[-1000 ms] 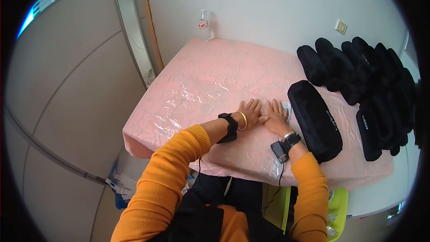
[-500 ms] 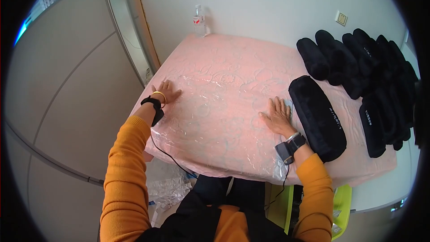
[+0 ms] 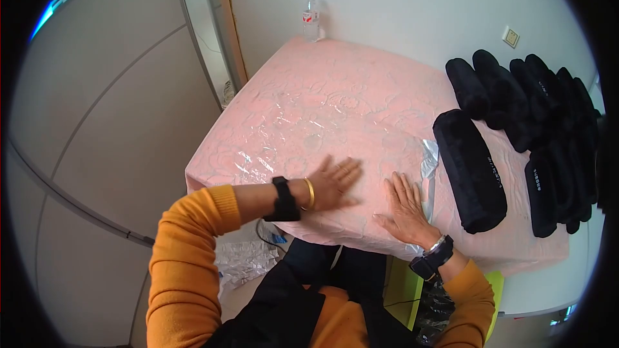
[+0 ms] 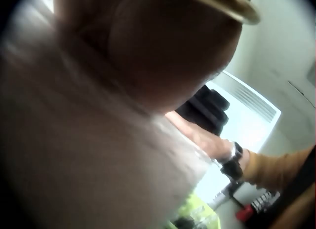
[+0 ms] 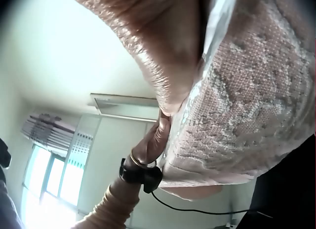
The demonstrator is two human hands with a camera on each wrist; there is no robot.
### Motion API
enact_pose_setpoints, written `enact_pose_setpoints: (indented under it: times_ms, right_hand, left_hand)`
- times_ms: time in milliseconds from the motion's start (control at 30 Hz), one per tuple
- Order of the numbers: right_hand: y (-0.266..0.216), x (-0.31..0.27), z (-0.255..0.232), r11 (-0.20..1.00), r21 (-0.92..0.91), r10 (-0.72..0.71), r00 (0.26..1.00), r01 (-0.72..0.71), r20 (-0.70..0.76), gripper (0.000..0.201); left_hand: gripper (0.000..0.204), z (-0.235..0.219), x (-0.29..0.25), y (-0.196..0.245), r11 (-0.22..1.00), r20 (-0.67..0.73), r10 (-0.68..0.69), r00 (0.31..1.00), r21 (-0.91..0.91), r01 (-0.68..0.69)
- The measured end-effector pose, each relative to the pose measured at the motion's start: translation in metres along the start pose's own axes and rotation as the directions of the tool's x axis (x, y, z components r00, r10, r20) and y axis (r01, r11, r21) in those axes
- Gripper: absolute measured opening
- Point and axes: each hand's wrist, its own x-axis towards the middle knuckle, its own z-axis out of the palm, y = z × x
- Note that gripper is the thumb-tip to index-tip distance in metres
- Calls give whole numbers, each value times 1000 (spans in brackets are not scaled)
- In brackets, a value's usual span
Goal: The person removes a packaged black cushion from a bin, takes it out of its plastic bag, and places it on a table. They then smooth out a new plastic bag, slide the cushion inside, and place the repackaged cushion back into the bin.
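A pink patterned cloth (image 3: 361, 125) covers the table, with clear plastic film (image 3: 258, 161) glinting on its left part. My left hand (image 3: 332, 183), fingers spread and slightly blurred, is over the cloth near the front edge. To its right, my right hand (image 3: 407, 209) lies flat on the cloth beside a silvery plastic strip (image 3: 429, 161). Neither hand grips anything. In the right wrist view, the heel of my right hand (image 5: 163, 46) rests against the textured cloth (image 5: 247, 100). The left wrist view shows my left palm (image 4: 163, 46) close to the surface.
A black cushion (image 3: 471, 171) lies right of my right hand, with several more black cushions (image 3: 541, 100) stacked behind it. A clear bottle (image 3: 311, 20) stands at the back corner. Below the front edge are crumpled plastic (image 3: 245, 261) and a green bin (image 3: 495, 283).
My left hand went from mid-table out to the left side, then came back toward the right, near the front edge. My right hand moved slightly nearer the front, baring more silvery strip.
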Motion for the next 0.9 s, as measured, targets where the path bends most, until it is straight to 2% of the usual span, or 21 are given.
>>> enact_pose_setpoints:
  times_ms: [67,100,200,333,367,433,467,533,567,600,633,667,700,767,833,900]
  right_hand:
    - [2,-3,3,1000,0,-6,1000,6,7,88]
    - [2,-4,2,1000,-3,-14,1000,14,4,88]
    - [5,-1,-1,1000,-15,-26,1000,26,-10,88]
    - [6,-6,2,1000,-12,-20,1000,20,-16,88]
    - [7,-7,2,1000,2,-12,1000,12,-20,88]
    - [7,-14,-1,1000,16,11,1000,-11,-24,89]
    - [4,-18,-5,1000,8,6,999,-5,-51,89]
    - [-5,-19,-10,1000,-9,-17,994,16,-104,90]
    - [-14,-19,-8,1000,-1,-15,995,15,-95,90]
    - [-28,-18,-5,997,31,-72,994,75,-78,91]
    - [-40,-13,-3,988,61,-135,988,140,-71,92]
    - [-48,-8,-2,973,88,-206,976,211,-69,93]
    - [-51,-5,-1,968,89,-229,971,235,-72,93]
    - [-53,-5,9,962,12,-274,961,274,-41,95]
    - [-56,-4,14,949,-22,-314,949,313,-13,96]
    - [-55,-10,6,973,6,-230,973,230,-19,98]
  left_hand:
    - [79,-3,-12,-37,993,0,-102,995,61,102]
    - [80,-9,-22,-56,976,14,-212,977,49,211]
    - [80,-22,-50,-112,892,43,-452,891,-1,453]
    - [81,-26,-79,-148,769,28,-639,768,-4,640]
    - [81,-33,-86,-148,778,30,-628,778,0,628]
    - [81,-46,-96,-145,618,123,-784,608,76,782]
    - [81,-46,-99,-140,628,126,-777,617,81,774]
    - [81,-34,-111,-125,726,-155,-651,743,160,669]
    - [80,-20,-108,-113,833,-169,-514,841,135,537]
    - [78,-2,-96,-93,913,-188,-369,910,109,392]
    - [71,20,-79,-66,969,-299,-150,942,145,200]
    - [72,13,-70,-15,998,-324,-8,946,58,28]
    - [75,27,-61,18,990,-389,113,914,125,-69]
    - [82,26,-44,69,977,-429,99,898,-127,-169]
    - [85,32,-52,63,989,-429,70,901,-86,-117]
    - [90,37,-54,55,996,-422,78,903,-2,-87]
